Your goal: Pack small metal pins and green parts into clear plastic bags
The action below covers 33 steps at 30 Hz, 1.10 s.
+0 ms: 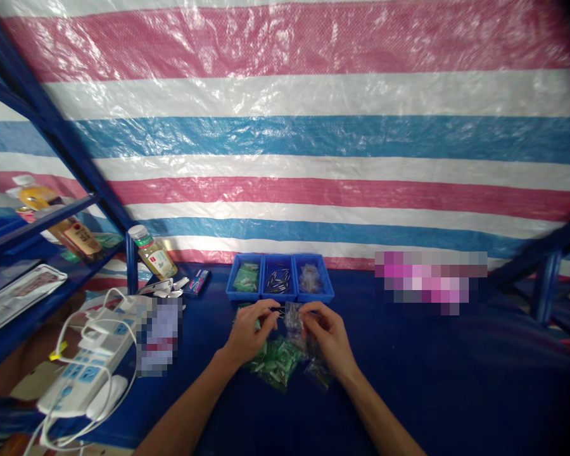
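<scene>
My left hand (251,330) is curled, its thumb and index finger bent toward a few thin dark pieces (282,311) at their tips. Exactly what it grips is too small to make out. Opposite it, my right hand (330,334) pinches the edge of a small clear plastic bag (293,315). Below and between the hands lies a pile of green plastic packets (278,364) with small items inside. More clear packets (318,373) lie under my right hand. Just beyond stand three joined blue bins: green packets (247,277), thin dark metal pieces (278,280) and clear bags (311,278).
On the left are a power strip (83,367) with white cables, a drink bottle (152,253) and a small blue box (197,282). A blue metal frame (132,263) rises there. Striped plastic sheeting (313,139) hangs behind the blue table (432,380). A blurred pink item (425,278) lies right.
</scene>
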Each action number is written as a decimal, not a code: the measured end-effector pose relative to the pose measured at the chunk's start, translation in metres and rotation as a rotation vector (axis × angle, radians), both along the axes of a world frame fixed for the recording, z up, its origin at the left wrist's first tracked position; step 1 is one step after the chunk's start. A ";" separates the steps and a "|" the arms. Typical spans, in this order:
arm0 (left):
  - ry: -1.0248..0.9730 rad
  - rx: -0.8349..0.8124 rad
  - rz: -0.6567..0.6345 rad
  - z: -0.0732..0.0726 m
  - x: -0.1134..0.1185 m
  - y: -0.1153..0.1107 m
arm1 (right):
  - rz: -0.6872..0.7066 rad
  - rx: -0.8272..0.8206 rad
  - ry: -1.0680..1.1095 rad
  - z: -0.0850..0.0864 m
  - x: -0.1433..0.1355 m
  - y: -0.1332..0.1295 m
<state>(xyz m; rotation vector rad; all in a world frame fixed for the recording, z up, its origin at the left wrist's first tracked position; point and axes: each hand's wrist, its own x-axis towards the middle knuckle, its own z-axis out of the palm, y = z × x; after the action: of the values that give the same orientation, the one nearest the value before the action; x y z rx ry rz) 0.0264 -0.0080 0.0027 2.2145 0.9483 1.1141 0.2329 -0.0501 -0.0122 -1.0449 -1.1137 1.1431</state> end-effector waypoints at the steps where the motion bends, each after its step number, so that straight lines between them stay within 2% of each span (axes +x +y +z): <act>1: -0.004 0.002 -0.002 0.000 0.000 0.000 | 0.012 -0.006 -0.010 -0.001 0.001 0.000; 6: -0.010 0.014 -0.013 -0.001 -0.001 0.001 | 0.074 -0.027 -0.008 -0.001 0.005 0.000; 12: -0.029 0.010 -0.020 0.000 -0.001 0.000 | -0.090 0.057 0.038 0.002 0.011 0.005; 22: 0.012 -0.005 -0.009 0.002 -0.001 0.001 | -0.013 -0.018 -0.066 -0.010 0.011 0.009; 25: 0.051 -0.038 0.016 0.002 -0.002 0.001 | -0.036 -0.002 -0.254 -0.013 0.010 0.009; 30: 0.105 -0.042 0.029 0.001 -0.001 0.001 | -0.032 0.104 -0.813 -0.010 0.007 0.006; 33: 0.177 0.010 0.105 -0.001 -0.001 0.004 | 0.028 0.129 -0.945 -0.005 0.002 0.002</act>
<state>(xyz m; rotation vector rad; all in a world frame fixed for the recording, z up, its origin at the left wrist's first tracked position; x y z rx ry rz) 0.0255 -0.0043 0.0018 2.3245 1.1467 0.9812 0.2353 -0.0476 -0.0176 -1.5177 -1.9004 0.5499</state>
